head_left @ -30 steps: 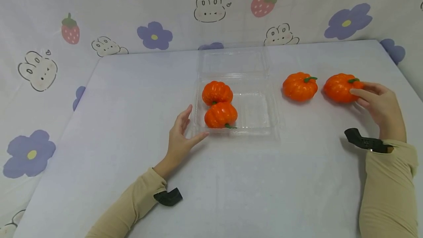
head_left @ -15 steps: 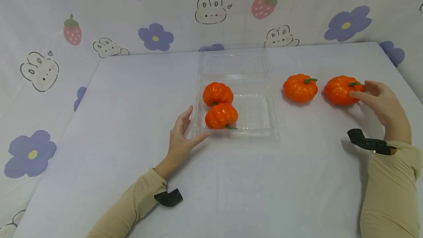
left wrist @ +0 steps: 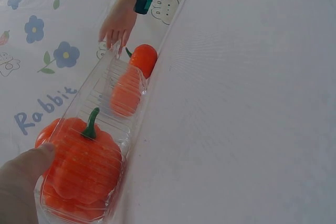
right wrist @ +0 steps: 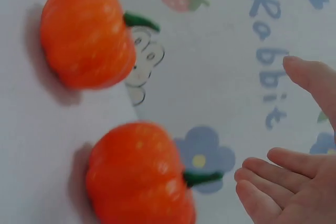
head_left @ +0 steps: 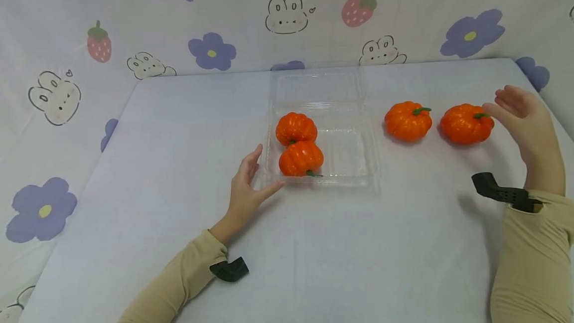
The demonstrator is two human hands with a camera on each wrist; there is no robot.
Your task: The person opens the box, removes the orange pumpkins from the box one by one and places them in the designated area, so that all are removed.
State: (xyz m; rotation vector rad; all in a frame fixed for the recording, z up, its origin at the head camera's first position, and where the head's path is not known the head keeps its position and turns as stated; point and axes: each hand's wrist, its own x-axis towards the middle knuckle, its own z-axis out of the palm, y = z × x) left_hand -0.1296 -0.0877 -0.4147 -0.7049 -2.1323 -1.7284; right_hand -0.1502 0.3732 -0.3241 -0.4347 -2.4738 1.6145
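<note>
Two orange toy pumpkins, a rear one (head_left: 296, 128) and a front one (head_left: 301, 158), lie in the left half of a clear plastic clamshell box (head_left: 345, 151) whose lid is folded back. My left hand (head_left: 244, 188) rests at the box's front left corner, fingers and thumb spread along its sides. To the right of the box, two more pumpkins sit on the table, a nearer one to the box (head_left: 408, 121) and a far right one (head_left: 466, 124). My right hand (head_left: 529, 113) is raised beside the far right pumpkin, fingers extended and holding nothing; the right wrist view shows its palm apart from both pumpkins.
A white table (head_left: 179, 153) carries everything. Behind it hangs a white cloth (head_left: 242, 9) printed with rabbits, strawberries and purple flowers. Black wrist devices, one at the left cuff (head_left: 229, 269) and one at the right cuff (head_left: 504, 193), stick out from the beige sleeves.
My right hand has let go of the far right pumpkin and lifted up and to the right, its fingers opening. The pumpkin stays on the table. My left hand has not moved.
</note>
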